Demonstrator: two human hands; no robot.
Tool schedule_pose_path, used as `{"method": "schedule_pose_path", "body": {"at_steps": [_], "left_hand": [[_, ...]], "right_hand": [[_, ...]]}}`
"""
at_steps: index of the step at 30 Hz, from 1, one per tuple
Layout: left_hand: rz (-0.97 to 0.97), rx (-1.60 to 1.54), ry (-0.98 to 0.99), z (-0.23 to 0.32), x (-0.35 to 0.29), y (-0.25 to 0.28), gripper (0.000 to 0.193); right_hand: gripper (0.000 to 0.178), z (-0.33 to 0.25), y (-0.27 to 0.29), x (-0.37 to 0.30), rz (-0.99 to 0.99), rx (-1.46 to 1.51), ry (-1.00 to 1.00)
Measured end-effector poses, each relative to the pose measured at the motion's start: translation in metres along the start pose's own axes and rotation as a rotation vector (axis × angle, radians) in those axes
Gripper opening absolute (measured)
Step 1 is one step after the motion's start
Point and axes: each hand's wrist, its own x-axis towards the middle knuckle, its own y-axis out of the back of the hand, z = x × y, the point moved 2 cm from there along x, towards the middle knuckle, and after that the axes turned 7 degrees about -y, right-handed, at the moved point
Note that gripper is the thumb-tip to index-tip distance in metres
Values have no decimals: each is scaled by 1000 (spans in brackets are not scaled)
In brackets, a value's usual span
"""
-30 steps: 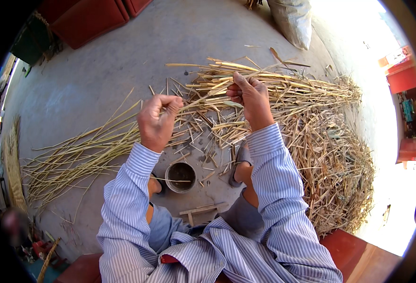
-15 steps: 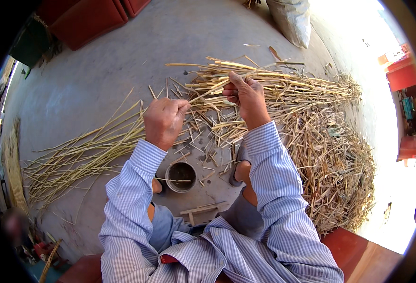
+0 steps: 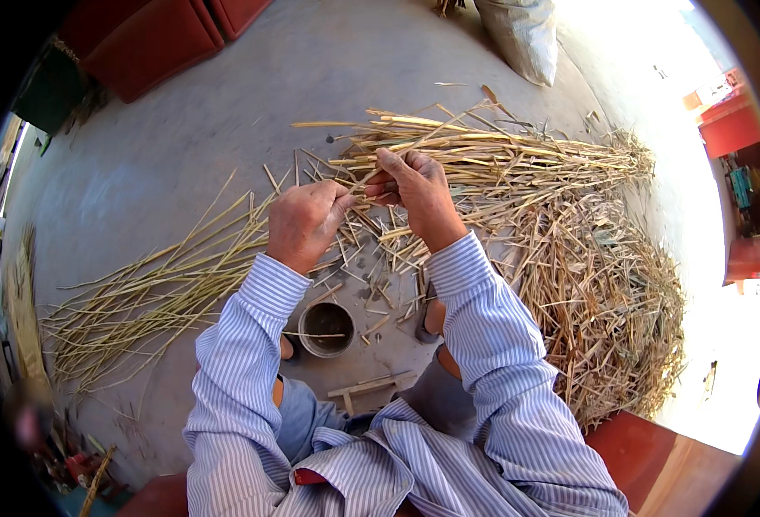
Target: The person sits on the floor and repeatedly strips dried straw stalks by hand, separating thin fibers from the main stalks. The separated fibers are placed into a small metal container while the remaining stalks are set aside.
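My left hand [image 3: 305,222] is closed around the near end of a dry straw stalk [image 3: 362,184]. Just to its right, my right hand [image 3: 419,194] pinches the same stalk between thumb and fingers. Only a small gap separates the two hands. Beneath and beyond them lies a spread bundle of yellow straw stalks [image 3: 518,159], its cut ends pointing left. Several thin greenish stalks [image 3: 160,280] fan out on the floor left of my left hand. Between my feet stands a round metal pot [image 3: 327,351] with dark contents and a thin stick across it.
A large heap of dry husks and leaves [image 3: 608,302] fills the floor at right. Short cut straw pieces lie around the pot. Near my knees is a small wooden frame [image 3: 371,386]. Red furniture [image 3: 152,43] and a pale sack [image 3: 522,39] stand at the far side.
My right hand has come left and slightly nearer, closing much of the gap along the stalk. My left hand has shifted only a little.
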Motion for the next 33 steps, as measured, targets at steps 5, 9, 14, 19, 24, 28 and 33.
{"method": "schedule_pose_path", "body": {"at_steps": [5, 9, 14, 19, 24, 28, 33], "left_hand": [[-169, -123, 147, -19, -6, 12, 18], [-92, -308, 230, -14, -15, 0, 20], [192, -289, 194, 7, -4, -27, 17], [271, -138, 87, 9, 0, -22, 10], [289, 86, -92, 7, 5, -4, 10], [256, 281, -379, 17, 7, 9, 18], [475, -175, 210, 17, 16, 48, 18]], "right_hand": [[29, -20, 43, 10, 55, -33, 28], [28, -15, 32, 4, -13, -51, 40], [29, -4, 10, -9, -68, -38, 46], [27, -5, 9, -12, -49, -61, 117], [24, -3, 0, -12, -43, 26, 127], [26, 4, -5, -8, -11, 133, 36], [25, 1, 16, 9, 67, 43, 60]]}}
